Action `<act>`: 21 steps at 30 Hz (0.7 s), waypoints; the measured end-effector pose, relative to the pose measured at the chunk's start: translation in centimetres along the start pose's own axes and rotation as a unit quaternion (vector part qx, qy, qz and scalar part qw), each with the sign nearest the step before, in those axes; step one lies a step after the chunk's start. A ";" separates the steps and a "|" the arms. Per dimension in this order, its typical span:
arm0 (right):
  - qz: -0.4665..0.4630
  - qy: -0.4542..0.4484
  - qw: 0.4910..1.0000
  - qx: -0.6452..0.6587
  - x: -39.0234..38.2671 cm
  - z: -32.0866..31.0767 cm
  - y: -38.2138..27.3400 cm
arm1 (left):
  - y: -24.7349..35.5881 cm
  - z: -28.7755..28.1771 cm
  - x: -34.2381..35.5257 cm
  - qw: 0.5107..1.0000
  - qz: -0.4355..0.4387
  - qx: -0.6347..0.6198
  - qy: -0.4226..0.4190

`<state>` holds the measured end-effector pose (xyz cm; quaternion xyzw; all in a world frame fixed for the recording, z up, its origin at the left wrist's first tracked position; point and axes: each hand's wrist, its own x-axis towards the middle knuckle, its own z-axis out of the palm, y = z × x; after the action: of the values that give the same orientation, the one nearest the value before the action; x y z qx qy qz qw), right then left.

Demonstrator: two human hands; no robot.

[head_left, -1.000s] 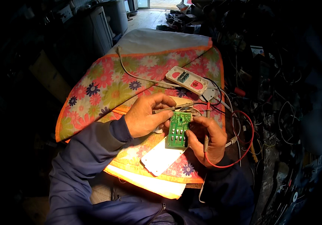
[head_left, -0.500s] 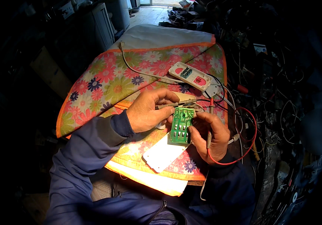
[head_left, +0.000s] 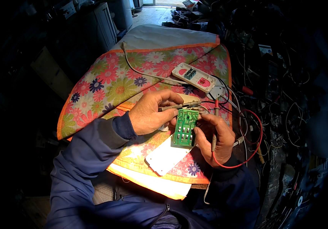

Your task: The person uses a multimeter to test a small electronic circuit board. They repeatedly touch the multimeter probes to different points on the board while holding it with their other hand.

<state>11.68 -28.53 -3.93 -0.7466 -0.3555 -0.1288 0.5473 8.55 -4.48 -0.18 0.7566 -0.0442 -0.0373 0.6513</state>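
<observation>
A green circuit board (head_left: 182,120) is held up in the middle, its solder side toward me. My left hand (head_left: 146,114) pinches the board's upper left corner, and a grey test probe (head_left: 188,104) on a black lead also lies between its fingers. My right hand (head_left: 220,137) grips the board's right edge between thumb and fingers. A second test probe (head_left: 216,109), with a red tip and red lead, runs through that same hand and points away from the board. Below the board lies a white flat casing part (head_left: 166,158); the board hides its upper portion.
An open white casing shell (head_left: 194,77) with pink patches lies beyond the hands on a flowered cloth (head_left: 120,89). A white cable with a plug (head_left: 124,45) crosses the cloth. The red lead (head_left: 261,133) loops at the right, beside dark clutter with many wires.
The board and my right hand have shifted very slightly, and the board's tilt differs a little. Both hands keep their hold; the casing parts stay where they were.
</observation>
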 end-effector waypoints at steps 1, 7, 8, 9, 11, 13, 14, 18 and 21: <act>-0.005 0.002 1.000 -0.001 0.0 0.0 0.1 | 0.0 0.0 0.0 1.000 0.002 0.000 -0.002; -0.021 0.030 0.999 0.002 -0.2 -0.2 -0.3 | -0.2 0.1 -0.2 1.000 0.006 -0.004 -0.005; -0.023 0.042 0.999 0.002 -0.3 -0.2 -0.5 | -0.2 0.2 -0.1 1.000 0.004 -0.003 -0.008; -0.017 0.065 0.997 0.035 -0.5 0.0 -0.8 | -0.2 0.3 -0.1 1.000 0.003 -0.003 -0.008; -0.013 0.062 0.997 0.046 -0.8 -0.1 -0.8 | -0.1 0.3 -0.1 1.000 0.000 -0.001 -0.004; -0.010 0.060 0.997 0.056 -1.0 -0.3 -0.8 | -0.1 0.3 -0.1 1.000 0.002 0.002 -0.002; -0.036 0.052 0.997 0.046 -0.9 -0.5 -0.7 | -0.1 0.3 -0.1 1.000 0.003 0.003 -0.001; -0.106 0.037 0.994 -0.003 0.1 -0.9 -1.2 | -0.3 0.3 -0.1 1.000 -0.006 -0.011 -0.002; -0.112 0.025 0.993 -0.011 0.2 -1.1 -1.1 | 0.0 0.3 -0.2 1.000 -0.017 -0.014 -0.005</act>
<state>11.29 -29.25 -2.64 -0.7045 -0.4217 -0.2119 0.5300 8.29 -4.74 -0.21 0.7479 -0.0345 -0.0528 0.6609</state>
